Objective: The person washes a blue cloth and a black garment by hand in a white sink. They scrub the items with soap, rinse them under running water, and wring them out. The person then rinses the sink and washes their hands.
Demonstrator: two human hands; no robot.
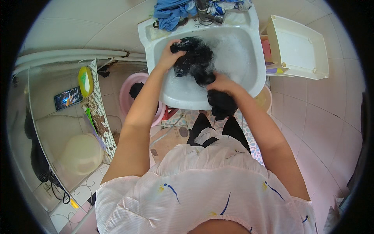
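Observation:
A wet black cloth garment (194,58) lies bunched in the white ceramic washbasin (187,101), with soapy water and foam around it. At the basin's left side, my left hand (172,55) grips one end of the garment between thumb and fingers. My right hand (222,83) is closed around the garment near the front rim. From beneath that hand, a dark bunched part (222,103) hangs over the rim outside the basin. Whether it is all one piece is hidden by my right hand.
Blue cloth (172,13) is draped beside the metal faucet (204,14). Below left stands a pink basin (125,90) with black cloth inside. A cream plastic rack (302,48) flanks the washbasin on the right. On the left, a perforated shelf (99,96) holds a yellow-green soap dish (85,82).

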